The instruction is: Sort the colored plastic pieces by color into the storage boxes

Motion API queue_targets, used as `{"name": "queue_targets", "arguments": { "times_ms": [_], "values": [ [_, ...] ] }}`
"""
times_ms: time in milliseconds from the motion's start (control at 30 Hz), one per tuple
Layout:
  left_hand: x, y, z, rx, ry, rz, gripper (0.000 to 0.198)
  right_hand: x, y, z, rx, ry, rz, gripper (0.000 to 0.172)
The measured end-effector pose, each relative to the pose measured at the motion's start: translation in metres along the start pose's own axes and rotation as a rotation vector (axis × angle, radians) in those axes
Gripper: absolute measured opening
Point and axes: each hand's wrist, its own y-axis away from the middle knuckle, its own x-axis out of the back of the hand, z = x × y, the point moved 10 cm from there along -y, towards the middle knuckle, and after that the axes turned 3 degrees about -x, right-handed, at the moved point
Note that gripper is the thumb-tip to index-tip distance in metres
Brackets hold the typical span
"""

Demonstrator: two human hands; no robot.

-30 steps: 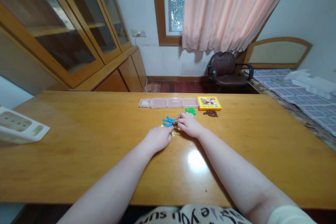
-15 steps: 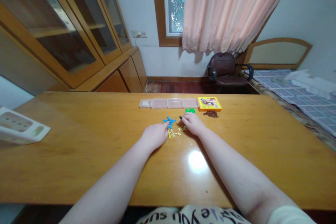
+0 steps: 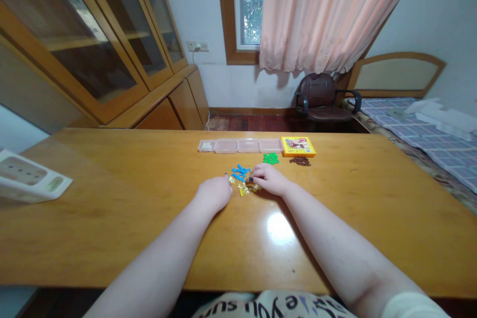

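Head view: left hand [image 3: 215,193] at left edge of the pale yellow pieces [image 3: 245,189], fingers curled; can't tell if they grip anything. Right hand [image 3: 270,179] over that pile's right side, fingers bent down, grip hidden. Blue pieces [image 3: 240,173] on the tabletop [image 3: 141,174] between and just beyond the hands. Green pieces [image 3: 271,158] beyond right hand, near clear compartment tray [image 3: 226,145]; brown pieces [image 3: 300,161] just in front of yellow box [image 3: 298,146].
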Motion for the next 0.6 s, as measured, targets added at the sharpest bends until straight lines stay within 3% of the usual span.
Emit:
{"name": "queue_targets", "arguments": {
  "times_ms": [233,400,600],
  "values": [
    [-0.005,0.01,0.01,-0.016,0.01,-0.036,0.034,-0.007,0.0,-0.011,0.055,0.033,-0.049,0.022],
    [-0.004,0.012,0.016,-0.05,0.005,-0.012,0.047,-0.008,0.001,-0.006,0.043,0.005,-0.058,0.032],
    [-0.012,0.015,0.022,-0.11,-0.009,-0.068,0.053,-0.005,0.001,-0.007,0.046,0.036,-0.028,0.026]
  ]
}}
